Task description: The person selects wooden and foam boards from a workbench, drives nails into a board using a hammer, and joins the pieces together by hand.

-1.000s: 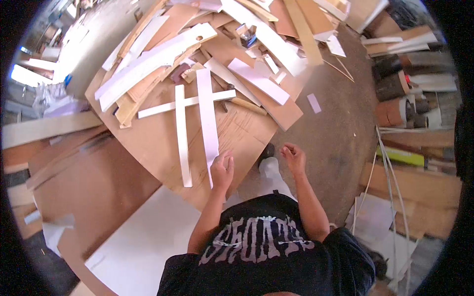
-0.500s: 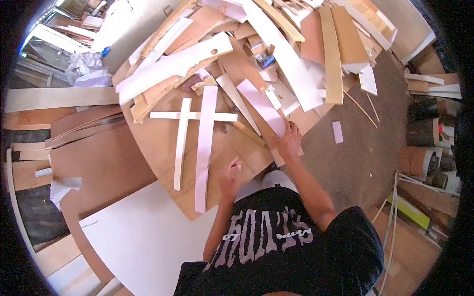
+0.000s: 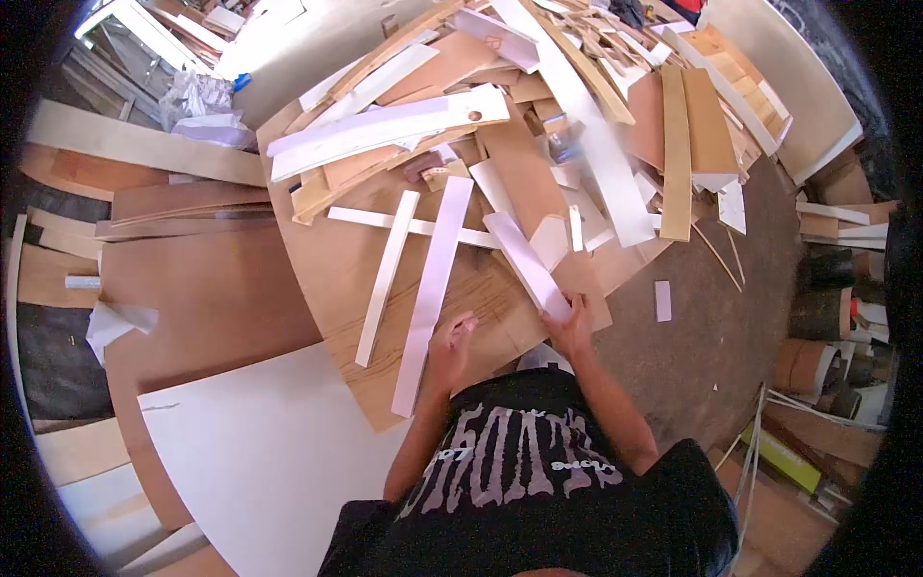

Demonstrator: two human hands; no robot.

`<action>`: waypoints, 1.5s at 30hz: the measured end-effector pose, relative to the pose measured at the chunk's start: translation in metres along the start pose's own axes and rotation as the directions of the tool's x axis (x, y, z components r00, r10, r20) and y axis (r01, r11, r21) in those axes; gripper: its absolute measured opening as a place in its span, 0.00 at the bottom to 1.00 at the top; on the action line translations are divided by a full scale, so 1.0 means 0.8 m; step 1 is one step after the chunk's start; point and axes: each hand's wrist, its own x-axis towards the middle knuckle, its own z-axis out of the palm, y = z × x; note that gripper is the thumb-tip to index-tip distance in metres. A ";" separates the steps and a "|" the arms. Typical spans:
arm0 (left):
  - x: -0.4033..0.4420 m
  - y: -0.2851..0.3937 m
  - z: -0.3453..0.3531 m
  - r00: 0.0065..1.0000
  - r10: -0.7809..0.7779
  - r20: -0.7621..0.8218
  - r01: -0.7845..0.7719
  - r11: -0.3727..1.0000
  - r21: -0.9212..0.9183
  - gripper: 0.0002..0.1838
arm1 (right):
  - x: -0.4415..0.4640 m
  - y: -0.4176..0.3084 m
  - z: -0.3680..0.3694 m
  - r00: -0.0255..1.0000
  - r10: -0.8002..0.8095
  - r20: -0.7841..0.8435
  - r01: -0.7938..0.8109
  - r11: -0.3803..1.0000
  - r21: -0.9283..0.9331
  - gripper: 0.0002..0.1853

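Near the bare table (image 3: 486, 306) edge, the right hand (image 3: 571, 332) grips a board (image 3: 525, 262); the left hand (image 3: 450, 352), part-open, seems empty. Scraps (image 3: 389, 123) heap beyond.

The near end of the short lilac board (image 3: 519, 258) is covered by the right hand (image 3: 574, 330), and its underside cannot be seen. The fingers of the left hand (image 3: 450, 354) are blurred, and whether the long lilac board (image 3: 435, 288) is touched by them cannot be told. Beyond that hand, the crosswise white strip (image 3: 365, 219) is partly hidden under that board. Farther beyond the right hand, a bluish item (image 3: 561, 146) is too blurred to be identified, and a red item (image 3: 686, 6) is cut off by the top edge.
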 end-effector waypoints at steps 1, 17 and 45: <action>0.001 0.000 -0.011 1.000 0.001 -0.006 -0.001 1.000 -0.011 0.22 | -0.009 -0.002 0.007 1.000 -0.009 0.003 0.009 1.000 -0.008 0.33; 0.015 -0.091 -0.081 0.993 0.090 0.071 -0.082 0.990 -0.111 0.22 | -0.091 -0.103 0.010 0.995 -0.096 -0.014 0.097 0.994 0.055 0.34; 0.076 0.042 0.215 0.968 0.010 -0.252 -0.066 0.975 -0.213 0.27 | 0.115 -0.032 -0.151 0.999 -0.020 0.035 -0.004 0.813 0.583 0.37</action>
